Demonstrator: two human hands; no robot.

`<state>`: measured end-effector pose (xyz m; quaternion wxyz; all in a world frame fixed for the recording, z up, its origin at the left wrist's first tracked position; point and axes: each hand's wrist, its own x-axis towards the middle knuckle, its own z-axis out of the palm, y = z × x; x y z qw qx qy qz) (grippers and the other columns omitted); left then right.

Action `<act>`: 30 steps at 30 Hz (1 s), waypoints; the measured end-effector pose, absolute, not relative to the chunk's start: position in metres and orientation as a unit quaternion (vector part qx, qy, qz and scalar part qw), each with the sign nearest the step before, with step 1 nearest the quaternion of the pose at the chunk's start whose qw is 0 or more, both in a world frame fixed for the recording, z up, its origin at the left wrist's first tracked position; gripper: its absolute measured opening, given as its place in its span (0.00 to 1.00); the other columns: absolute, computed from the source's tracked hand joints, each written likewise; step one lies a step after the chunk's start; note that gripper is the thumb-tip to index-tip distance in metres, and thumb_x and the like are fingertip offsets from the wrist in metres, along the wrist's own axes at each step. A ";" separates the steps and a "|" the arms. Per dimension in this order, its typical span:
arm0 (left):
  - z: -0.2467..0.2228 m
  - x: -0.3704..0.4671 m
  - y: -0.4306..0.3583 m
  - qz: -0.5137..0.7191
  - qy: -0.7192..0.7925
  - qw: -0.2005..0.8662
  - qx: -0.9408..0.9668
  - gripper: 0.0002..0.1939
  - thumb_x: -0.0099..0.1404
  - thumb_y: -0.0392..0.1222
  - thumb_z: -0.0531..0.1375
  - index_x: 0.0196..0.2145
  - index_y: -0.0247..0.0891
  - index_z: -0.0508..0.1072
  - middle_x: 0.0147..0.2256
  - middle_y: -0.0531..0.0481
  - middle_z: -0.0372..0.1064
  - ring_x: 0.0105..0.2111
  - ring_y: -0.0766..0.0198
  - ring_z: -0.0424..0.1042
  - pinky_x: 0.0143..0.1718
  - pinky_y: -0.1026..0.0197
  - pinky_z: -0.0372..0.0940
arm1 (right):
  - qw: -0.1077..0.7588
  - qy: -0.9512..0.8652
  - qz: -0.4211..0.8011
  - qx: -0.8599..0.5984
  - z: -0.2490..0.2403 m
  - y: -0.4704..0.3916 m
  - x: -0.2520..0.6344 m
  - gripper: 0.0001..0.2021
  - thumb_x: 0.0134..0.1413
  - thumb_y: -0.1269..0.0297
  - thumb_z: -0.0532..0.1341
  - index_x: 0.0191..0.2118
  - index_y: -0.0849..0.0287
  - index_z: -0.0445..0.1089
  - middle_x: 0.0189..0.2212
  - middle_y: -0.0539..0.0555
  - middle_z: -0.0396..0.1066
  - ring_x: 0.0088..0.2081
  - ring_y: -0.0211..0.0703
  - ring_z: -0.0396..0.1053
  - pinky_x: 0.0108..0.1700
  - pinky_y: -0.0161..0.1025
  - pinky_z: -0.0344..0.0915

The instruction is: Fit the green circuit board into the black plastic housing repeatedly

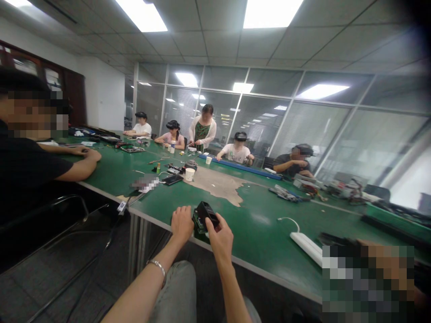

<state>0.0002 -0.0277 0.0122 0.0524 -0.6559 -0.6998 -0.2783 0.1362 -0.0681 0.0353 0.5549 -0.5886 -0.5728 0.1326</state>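
Note:
A black boxy device (206, 212) with a green circuit board (199, 225) on its left side is held at the near edge of the green table (256, 242). My right hand (220, 235) grips the device from the right, thumb on its black casing. My left hand (182, 224) is at the left of the board with its fingers curled; whether it holds anything is hidden. A silver bracelet is on my left wrist.
A white power strip (308, 247) lies to the right. Further back are a paper cup (189, 174), a phone (172, 179) and a brown torn sheet (215, 183). Several people are around the table; one person's arm (79, 163) rests at the left.

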 end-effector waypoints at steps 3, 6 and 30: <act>0.013 -0.001 -0.028 -0.277 -0.703 0.045 -0.654 0.20 0.68 0.32 0.48 0.55 0.40 0.65 0.49 0.42 0.68 0.52 0.55 0.62 0.51 0.54 0.56 | 0.533 -0.597 0.122 -0.587 0.036 -0.066 0.132 0.28 0.50 0.48 0.59 0.52 0.63 0.71 0.43 0.60 0.75 0.42 0.49 0.74 0.45 0.41 0.67; 0.012 -0.002 -0.028 -0.279 -0.701 0.045 -0.655 0.19 0.68 0.33 0.48 0.54 0.41 0.65 0.48 0.43 0.68 0.51 0.55 0.63 0.50 0.54 0.56 | 0.510 -0.624 0.103 -0.583 0.038 -0.063 0.130 0.26 0.50 0.51 0.60 0.52 0.61 0.71 0.44 0.59 0.75 0.43 0.49 0.74 0.46 0.41 0.67; 0.012 -0.002 -0.026 -0.292 -0.690 0.041 -0.661 0.14 0.71 0.38 0.46 0.43 0.42 0.71 0.45 0.45 0.68 0.46 0.56 0.63 0.45 0.55 0.56 | 0.412 -0.689 0.041 -0.595 0.013 -0.066 0.121 0.29 0.57 0.54 0.56 0.59 0.71 0.63 0.52 0.67 0.69 0.54 0.56 0.68 0.54 0.46 0.62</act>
